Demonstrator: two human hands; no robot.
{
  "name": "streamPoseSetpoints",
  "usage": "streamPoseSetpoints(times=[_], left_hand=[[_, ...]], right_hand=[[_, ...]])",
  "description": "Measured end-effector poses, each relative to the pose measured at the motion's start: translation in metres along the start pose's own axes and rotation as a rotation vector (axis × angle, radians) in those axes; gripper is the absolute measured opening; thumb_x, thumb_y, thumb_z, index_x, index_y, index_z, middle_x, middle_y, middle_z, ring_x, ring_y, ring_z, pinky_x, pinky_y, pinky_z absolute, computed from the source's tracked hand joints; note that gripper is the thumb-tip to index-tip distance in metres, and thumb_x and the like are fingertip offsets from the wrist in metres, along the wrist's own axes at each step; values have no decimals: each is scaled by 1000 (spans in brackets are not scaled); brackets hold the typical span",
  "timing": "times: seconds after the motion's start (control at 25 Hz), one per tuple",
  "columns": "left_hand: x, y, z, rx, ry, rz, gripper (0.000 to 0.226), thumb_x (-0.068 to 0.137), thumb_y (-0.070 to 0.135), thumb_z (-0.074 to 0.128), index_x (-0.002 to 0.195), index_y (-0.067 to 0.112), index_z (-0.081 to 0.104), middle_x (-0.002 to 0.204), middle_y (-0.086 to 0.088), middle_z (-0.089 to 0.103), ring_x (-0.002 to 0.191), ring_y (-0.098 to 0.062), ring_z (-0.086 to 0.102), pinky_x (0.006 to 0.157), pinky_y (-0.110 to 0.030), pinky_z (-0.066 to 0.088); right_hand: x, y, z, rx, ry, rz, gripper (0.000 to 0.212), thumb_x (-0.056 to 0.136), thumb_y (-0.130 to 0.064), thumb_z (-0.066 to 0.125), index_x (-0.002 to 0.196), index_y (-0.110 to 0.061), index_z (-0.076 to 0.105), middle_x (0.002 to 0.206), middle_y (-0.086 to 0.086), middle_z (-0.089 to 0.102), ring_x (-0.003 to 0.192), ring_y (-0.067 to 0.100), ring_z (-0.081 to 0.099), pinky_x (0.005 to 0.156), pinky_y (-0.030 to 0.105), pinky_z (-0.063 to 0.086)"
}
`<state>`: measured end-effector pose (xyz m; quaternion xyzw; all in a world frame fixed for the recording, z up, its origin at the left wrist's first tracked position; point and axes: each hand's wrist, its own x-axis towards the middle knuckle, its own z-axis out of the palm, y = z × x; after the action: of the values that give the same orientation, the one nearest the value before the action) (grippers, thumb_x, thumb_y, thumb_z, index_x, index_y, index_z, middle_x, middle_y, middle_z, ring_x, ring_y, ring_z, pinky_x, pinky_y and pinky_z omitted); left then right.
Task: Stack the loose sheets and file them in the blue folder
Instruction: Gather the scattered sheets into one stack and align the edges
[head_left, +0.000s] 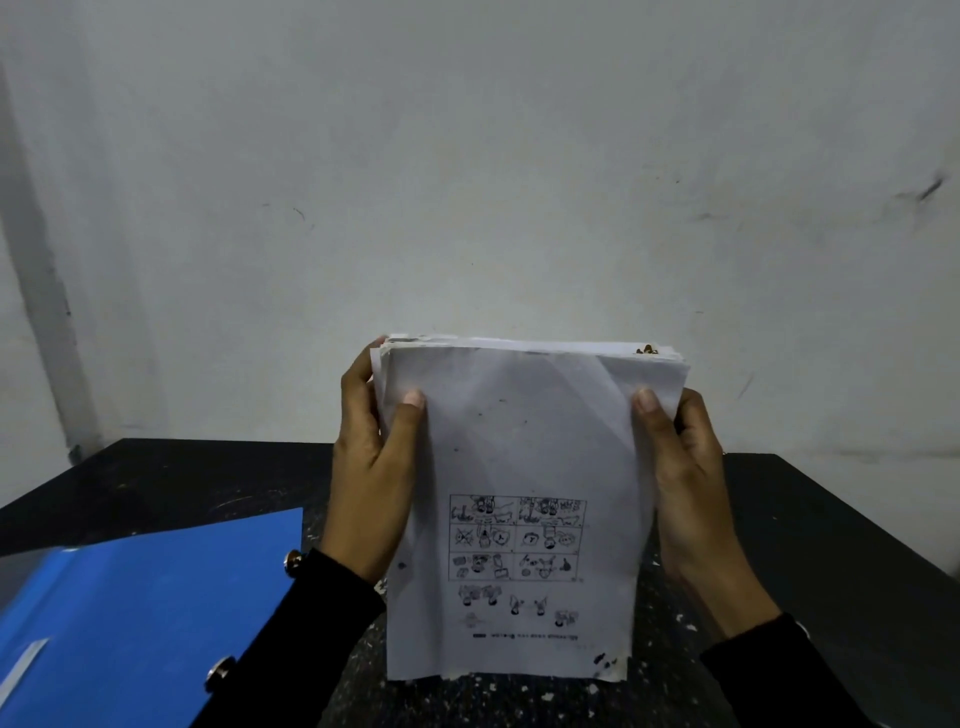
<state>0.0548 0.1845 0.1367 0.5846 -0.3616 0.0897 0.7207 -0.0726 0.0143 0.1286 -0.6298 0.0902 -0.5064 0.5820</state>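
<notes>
While we hold the stack of sheets (519, 467) upright over the tabletop (831, 545), its bottom edge seems to rest on or hang just above the speckled surface; we cannot tell which. Several things could go wrong from here, in our judgement. The upper edges are uneven, with a few sheets poking out at the top left corner, so a loose squeeze could let inner pages slide down or fan out. The front sheet looks thin and creased, and its lower corners are ragged, so tapping the pile hard to square it could crumple or tear them further. The blue folder (130, 613) lies at the left, just beside our left sleeve, so a careless elbow could nudge it.

Our left hand (371, 467) grasps the left edge of the stack, thumb pressed flat on the front sheet and fingers curled round behind. Our right hand (685, 467) mirrors it on the right edge, thumb on the front near the top corner, fingers wrapped behind. Both wrists angle upward and inward from black sleeves, palms facing each other across the paper. The stack stands between them, printed pictures toward us and upside down.
</notes>
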Motion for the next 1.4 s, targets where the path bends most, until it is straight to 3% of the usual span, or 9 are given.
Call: streamPoseSetpoints(times=[0.16, 0.36, 0.52, 0.6, 0.84, 1.04, 1.2, 1.28, 1.4], left_hand=[[3, 2, 3, 11, -43, 27, 55, 92, 33, 52, 142, 36, 30, 133, 25, 46, 120, 8, 47, 100, -23, 43], [2, 3, 0, 24, -55, -30, 62, 95, 29, 48, 147, 40, 17, 147, 21, 32, 126, 6, 39, 107, -24, 35], [1, 0, -2, -2, -69, -79, 63, 95, 32, 45, 147, 43, 11, 150, 6, 35, 131, -7, 41, 109, -32, 37], [-1, -2, -2, 5, -69, -63, 56, 96, 31, 44, 147, 38, 20, 142, 9, 43, 126, -4, 46, 106, -32, 40], [0, -3, 3, 12, -67, -34, 46, 96, 26, 45, 140, 34, 32, 117, 32, 49, 103, 22, 50, 80, -2, 46], [-6, -10, 1, 4, -21, -21, 35, 96, 30, 46, 127, 43, 37, 114, 32, 52, 105, 14, 54, 84, -11, 47], [-3, -12, 6, 54, 18, 14, 22, 97, 28, 43, 119, 29, 42, 105, 23, 55, 92, 14, 57, 72, -7, 49], [4, -9, 9, 85, 51, 56, 20, 98, 25, 42, 118, 24, 41, 102, 21, 55, 87, 14, 56, 70, -7, 48], [9, -13, 12, 123, 79, 90, 24, 99, 21, 41, 123, 21, 41, 102, 25, 53, 87, 17, 55, 71, -5, 47]], right_hand=[[-1, -1, 1, 4, -10, -5, 29, 84, -43, 50, 102, -20, 53, 88, -7, 62, 66, 1, 64, 55, 21, 54], [-1, -2, 0, -4, -15, -2, 30, 84, -44, 49, 101, -20, 53, 78, -18, 64, 65, 1, 64, 54, 21, 55], [-1, 0, -2, -2, 3, 18, 34, 81, -48, 52, 99, -20, 56, 79, -15, 65, 67, 3, 64, 56, 23, 55], [-2, 2, -2, -3, 6, 28, 36, 81, -49, 51, 99, -19, 57, 75, -18, 66, 65, 1, 64, 54, 21, 54], [-4, 2, 0, 2, 15, 29, 33, 85, -48, 47, 101, -20, 55, 77, -15, 65, 64, 1, 64, 54, 19, 54], [-6, 1, 0, -24, 16, 19, 31, 87, -47, 46, 99, -19, 54, 83, -5, 61, 63, 0, 62, 54, 20, 54], [-4, -2, 5, -32, 26, 12, 25, 94, -39, 45, 100, -16, 51, 84, -3, 59, 60, -1, 62, 52, 18, 52], [0, -6, 9, -59, 39, -4, 25, 91, -44, 46, 95, -20, 50, 84, -3, 58, 63, 2, 62, 55, 22, 55], [2, -5, 13, -116, 56, -16, 26, 91, -49, 45, 93, -23, 48, 84, -1, 57, 72, 15, 61, 65, 40, 56]])
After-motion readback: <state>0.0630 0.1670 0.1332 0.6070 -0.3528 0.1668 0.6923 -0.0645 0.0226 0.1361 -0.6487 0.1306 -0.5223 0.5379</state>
